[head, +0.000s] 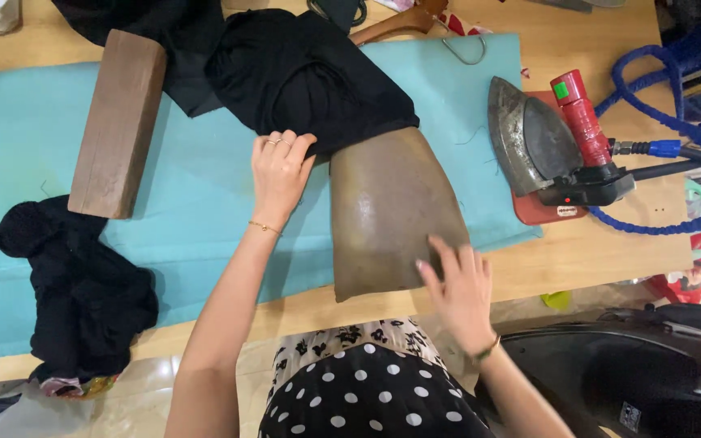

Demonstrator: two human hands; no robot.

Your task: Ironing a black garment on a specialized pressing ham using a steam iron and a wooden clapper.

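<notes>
A black fabric garment (pixel 310 73) is seen draped over the far, narrow end of a brown, rounded, tapering pressing form (pixel 395 215), which lies on a turquoise cloth pad (pixel 204 186) with its wide near end reaching past the pad's edge onto the pale wooden table (pixel 578 259). The left hand (pixel 280 172) is laid at the garment's lower edge, just beside the left flank of the form, with the fingers curled and pressed together onto the black cloth; whether the fabric is pinched between them cannot be told. Rings are worn on that hand and a thin gold bracelet (pixel 265 228) at its wrist. The right hand (pixel 458 288) is set flat, fingers slightly spread, on the near right corner of the form, touching its surface. To the left of the left hand, well apart, a long brown wooden block (pixel 118 122) is placed on the pad, and nearer the person on that side a crumpled heap of black fabric (pixel 83 296) is found. To the right of the right hand and farther from the person, a grey metal iron with a red handle (pixel 545 138) is rested on a red mat (pixel 539 209), with a blue coiled hose (pixel 667 146) joined to it. A black-and-white polka-dot garment (pixel 367 389) is worn by the person.
</notes>
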